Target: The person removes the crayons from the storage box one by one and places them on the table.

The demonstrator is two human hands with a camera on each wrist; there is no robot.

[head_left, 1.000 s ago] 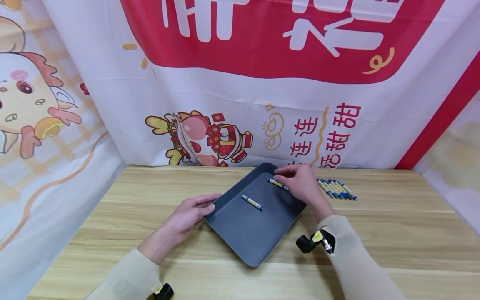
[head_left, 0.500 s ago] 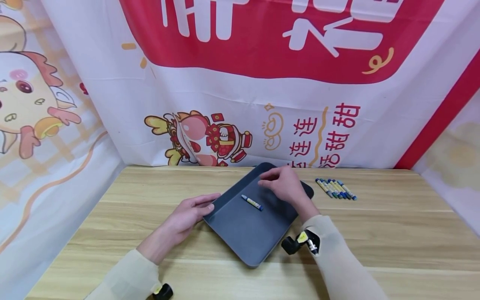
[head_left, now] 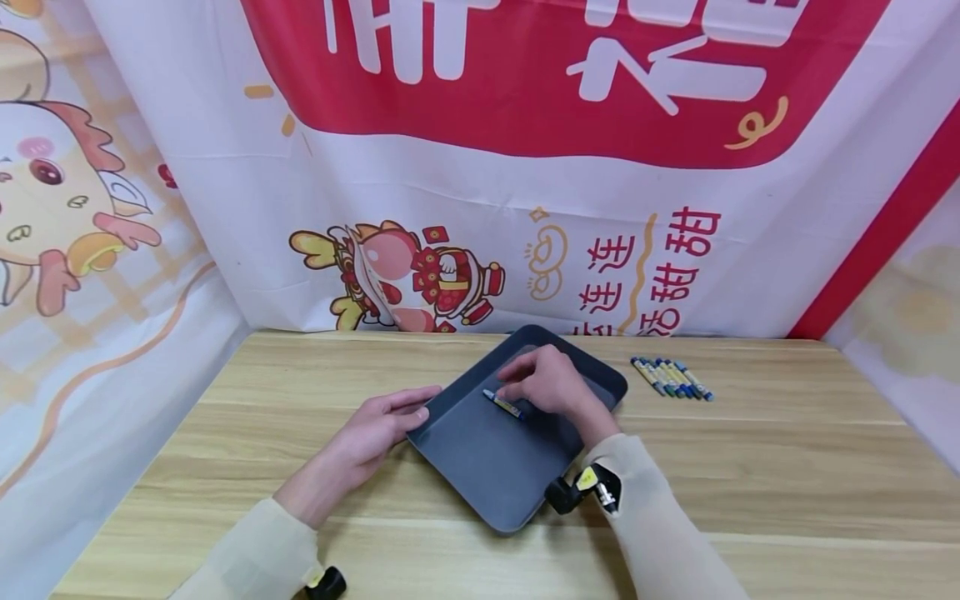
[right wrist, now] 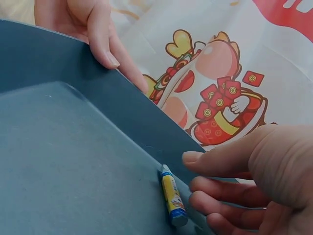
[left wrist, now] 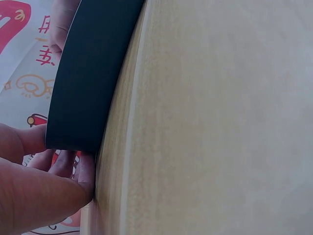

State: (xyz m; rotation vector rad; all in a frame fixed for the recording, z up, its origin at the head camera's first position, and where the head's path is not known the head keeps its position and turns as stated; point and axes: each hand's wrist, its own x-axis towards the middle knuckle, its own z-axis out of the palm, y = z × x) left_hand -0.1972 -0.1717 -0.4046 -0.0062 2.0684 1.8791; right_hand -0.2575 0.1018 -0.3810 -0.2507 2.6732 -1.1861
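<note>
A dark grey rectangular tray (head_left: 487,475) lies turned at an angle on the wooden table. My left hand (head_left: 378,429) holds its left corner, thumb at the rim and fingers against the outside wall, as the left wrist view shows. Inside the tray lies a crayon (head_left: 504,406) with a yellow wrapper and blue ends. My right hand (head_left: 547,383) hovers over the tray beside this crayon. In the right wrist view the crayon (right wrist: 173,196) rests on the tray floor, and thumb and fingers stand apart with nothing between them. The tray floor beneath the right hand is hidden.
Several crayons (head_left: 671,378) lie side by side on the table (head_left: 750,467), right of the tray. A printed cloth (head_left: 480,192) hangs behind the table's back edge. Each wrist wears a small black camera.
My right hand has moved left and nearer, from the tray's far right side to the crayon. A second crayon seen earlier under its fingers is out of sight. The left hand stays put.
</note>
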